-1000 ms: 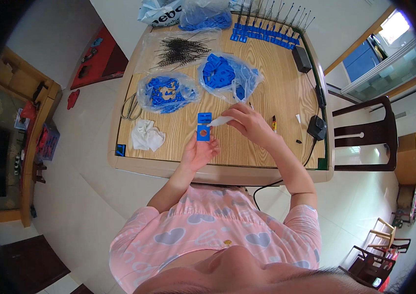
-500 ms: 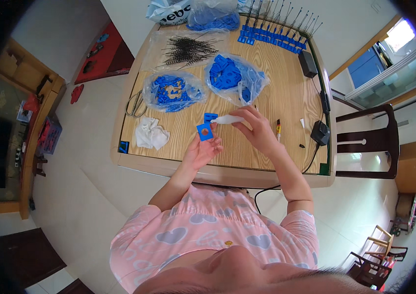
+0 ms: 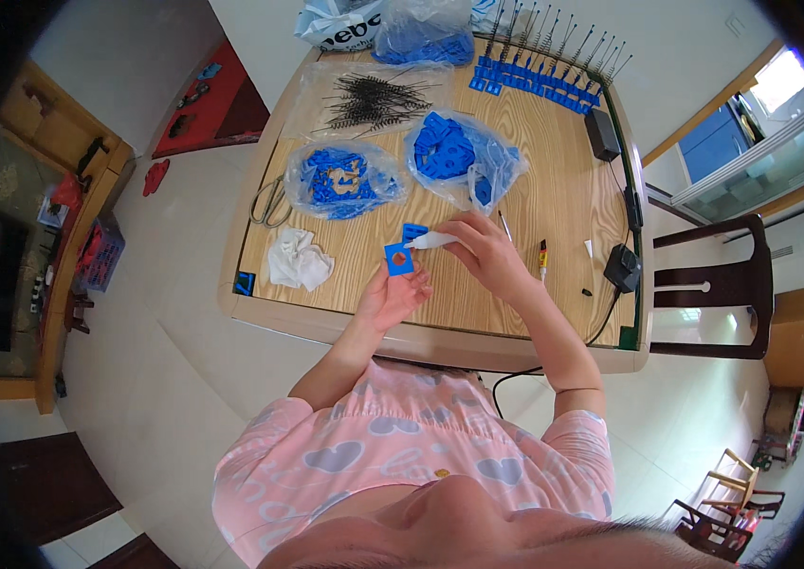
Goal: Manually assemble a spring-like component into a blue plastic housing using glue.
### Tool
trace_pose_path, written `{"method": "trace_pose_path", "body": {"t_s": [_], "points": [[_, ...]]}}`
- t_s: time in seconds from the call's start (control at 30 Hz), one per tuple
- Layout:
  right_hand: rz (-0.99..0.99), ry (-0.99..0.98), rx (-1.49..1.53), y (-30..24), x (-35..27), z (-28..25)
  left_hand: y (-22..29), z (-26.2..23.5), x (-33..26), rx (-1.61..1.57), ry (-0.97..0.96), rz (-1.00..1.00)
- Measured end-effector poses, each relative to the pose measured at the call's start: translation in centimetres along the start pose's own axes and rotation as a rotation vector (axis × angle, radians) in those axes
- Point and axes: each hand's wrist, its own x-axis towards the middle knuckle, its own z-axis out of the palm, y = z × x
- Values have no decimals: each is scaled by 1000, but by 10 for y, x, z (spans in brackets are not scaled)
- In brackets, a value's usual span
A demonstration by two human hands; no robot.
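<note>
My left hand (image 3: 394, 298) is closed on a square blue plastic piece (image 3: 392, 267) with a round hole in its middle. In my right hand (image 3: 483, 248) is a white squeeze bottle (image 3: 436, 239), its narrow tip at the upper right edge of the square piece. Just beyond that piece, another blue plastic part (image 3: 413, 230) lies on the table. A clear bag of blue parts (image 3: 445, 152) lies beyond my right hand. Left of it is a second clear bag (image 3: 343, 180) with small blue parts and some tan ones.
Black spring-like wires (image 3: 375, 101) lie on a plastic sheet. Assembled blue pieces with upright springs (image 3: 539, 81) line the far right edge. Scissors (image 3: 269, 201) and a crumpled white cloth (image 3: 300, 259) sit left; a small tube (image 3: 542, 259) and black power adapter (image 3: 622, 268) sit right.
The bottle's tip has come down from just above the square piece to its upper right edge. The whole view has shifted slightly.
</note>
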Motion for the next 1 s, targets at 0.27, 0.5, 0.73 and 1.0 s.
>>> {"method": "trace_pose_path", "body": {"t_s": [0.27, 0.5, 0.73, 1.0], "points": [[-20, 0, -41, -3, 2, -2, 0, 1, 1, 5, 27, 5], [100, 184, 125, -20, -5, 0, 2, -1, 5, -61, -37, 9], [195, 258, 146, -32, -28, 33, 5, -17, 13, -44, 93, 105], [206, 221, 60, -32, -34, 51, 5, -17, 13, 16, 112, 146]]}}
